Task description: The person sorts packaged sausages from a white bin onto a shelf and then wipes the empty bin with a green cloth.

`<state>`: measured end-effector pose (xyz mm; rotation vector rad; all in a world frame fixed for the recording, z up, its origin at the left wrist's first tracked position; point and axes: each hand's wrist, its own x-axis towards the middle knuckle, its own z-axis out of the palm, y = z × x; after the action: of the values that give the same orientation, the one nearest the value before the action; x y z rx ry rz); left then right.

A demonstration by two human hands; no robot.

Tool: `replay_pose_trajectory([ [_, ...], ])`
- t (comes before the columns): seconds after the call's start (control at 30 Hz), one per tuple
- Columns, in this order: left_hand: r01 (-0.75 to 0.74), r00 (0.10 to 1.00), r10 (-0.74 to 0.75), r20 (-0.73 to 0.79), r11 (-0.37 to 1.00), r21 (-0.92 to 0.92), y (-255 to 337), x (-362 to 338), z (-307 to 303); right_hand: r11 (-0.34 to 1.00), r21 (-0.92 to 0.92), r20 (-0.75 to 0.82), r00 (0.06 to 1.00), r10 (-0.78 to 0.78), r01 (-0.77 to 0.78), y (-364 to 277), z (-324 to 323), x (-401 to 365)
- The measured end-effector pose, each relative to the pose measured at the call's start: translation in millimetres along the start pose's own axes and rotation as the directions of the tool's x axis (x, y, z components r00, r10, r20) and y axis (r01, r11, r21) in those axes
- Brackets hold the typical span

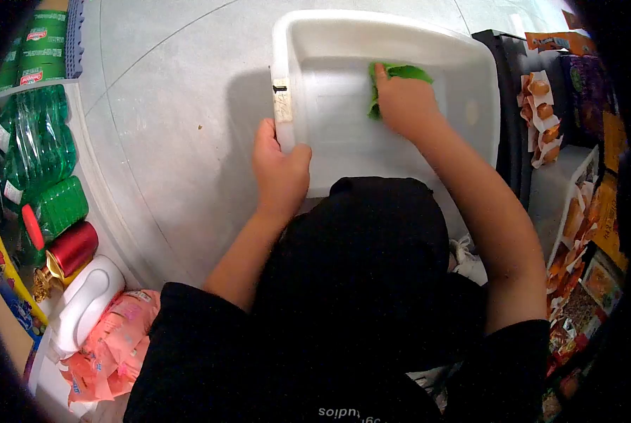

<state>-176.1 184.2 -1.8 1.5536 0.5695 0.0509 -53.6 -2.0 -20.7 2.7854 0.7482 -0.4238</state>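
A white plastic bin (282, 53) is in front of me, its inside facing me. A paper label is stuck on its left rim. My left hand (282, 169) is closed around that rim, just below the label, with the thumb on the inner side. Inside the bin, my right hand (408, 104) presses a green cloth (413, 72) against the inner surface. The index finger lies along the cloth, while the other fingers are mostly hidden. My knee, in black cloth, is close to the bin's near edge.
On the left, a shelf holds green bottles (40, 134), a red can (74, 249), a white bottle (88, 299) and pink packets (121, 331). To the right stand egg trays (541, 113), a black crate (509, 106) and packaged goods. Pale floor (167, 120) lies between.
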Motion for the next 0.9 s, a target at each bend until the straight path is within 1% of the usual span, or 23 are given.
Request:
replay_pose_trajectory([
  [0.03,0.011,1.0,-0.011,0.003,0.999,0.048,0,0,-1,1.0,0.0,0.001,1.0,0.002,-0.002,5,0,-3],
  [0.07,0.02,1.0,-0.02,0.003,0.995,0.095,0,1,-1,0.999,0.007,0.041,0.998,0.043,-0.043,10,0,-4],
  [0.1,0.018,1.0,-0.018,0.002,0.996,0.092,1,2,-1,0.996,0.011,0.081,0.993,0.083,-0.084,13,-1,-4],
  [0.13,0.004,1.0,-0.005,0.007,0.991,0.131,4,2,-2,0.996,0.008,0.079,0.993,0.083,-0.084,14,-1,-4],
  [0.17,-0.011,1.0,0.009,0.011,0.985,0.17,6,2,-2,0.993,0.081,0.047,0.995,0.088,-0.092,14,-1,-5],
  [0.2,-0.014,1.0,0.013,0.009,0.986,0.169,6,3,-2,0.984,0.153,0.015,0.995,0.095,-0.096,14,-1,-4],
  [0.23,-0.042,0.999,0.04,0.013,0.98,0.194,7,3,-1,0.984,0.153,0.01,0.996,0.094,-0.094,13,5,-2],
  [0.3,-0.069,0.998,0.067,0.019,0.973,0.222,9,3,-2,0.915,0.396,-0.193,0.981,-0.001,0.078,8,19,3],
  [0.33,-0.039,0.999,0.032,0.04,0.98,0.193,11,4,-2,0.914,0.397,-0.193,0.981,0.002,0.077,2,26,6],
  [0.37,-0.007,0.998,-0.003,0.063,0.986,0.166,12,4,-2,0.895,0.424,-0.239,0.971,-0.033,0.135,-15,23,12],
  [0.4,-0.006,0.998,-0.005,0.064,0.986,0.168,12,3,-2,0.873,0.448,-0.284,0.957,-0.067,0.194,-29,21,17],
  [0.43,0.018,0.997,-0.027,0.073,0.991,0.132,12,3,-3,0.871,0.452,-0.284,0.957,-0.066,0.194,-37,18,22],
  [0.47,0.04,0.996,-0.048,0.081,0.995,0.095,12,3,-3,0.895,0.401,-0.264,0.96,-0.092,0.197,-43,12,28],
  [0.5,0.041,0.996,-0.049,0.081,0.994,0.097,13,3,-3,0.916,0.348,-0.242,0.963,-0.117,0.199,-46,8,30],
  [0.57,0.006,0.996,-0.015,0.085,0.995,0.104,16,2,-2,0.925,0.331,-0.24,0.964,-0.112,0.189,-43,6,26],
  [0.63,0.01,0.996,-0.021,0.085,0.992,0.129,19,2,-1,0.934,0.308,-0.242,0.964,-0.108,0.182,-37,3,23],
  [0.7,0.01,0.997,-0.022,0.076,0.987,0.161,18,3,-4,0.951,0.283,-0.168,0.983,-0.079,0.124,-31,1,20],
  [0.73,0.005,0.997,-0.017,0.071,0.986,0.169,15,2,-4,0.95,0.285,-0.168,0.982,-0.083,0.129,-27,0,18],
  [0.8,0.006,0.998,-0.018,0.067,0.985,0.171,13,2,-4,0.968,0.245,-0.095,0.995,-0.026,0.048,-13,-3,10],
  [0.87,-0.045,0.998,0.036,0.041,0.975,0.219,12,2,-2,0.975,0.219,-0.062,0.998,-0.006,0.02,0,-5,4],
  [0.9,-0.042,0.999,0.033,0.043,0.976,0.215,11,3,-1,0.98,0.2,-0.036,0.999,0.015,-0.008,4,-5,2],
])
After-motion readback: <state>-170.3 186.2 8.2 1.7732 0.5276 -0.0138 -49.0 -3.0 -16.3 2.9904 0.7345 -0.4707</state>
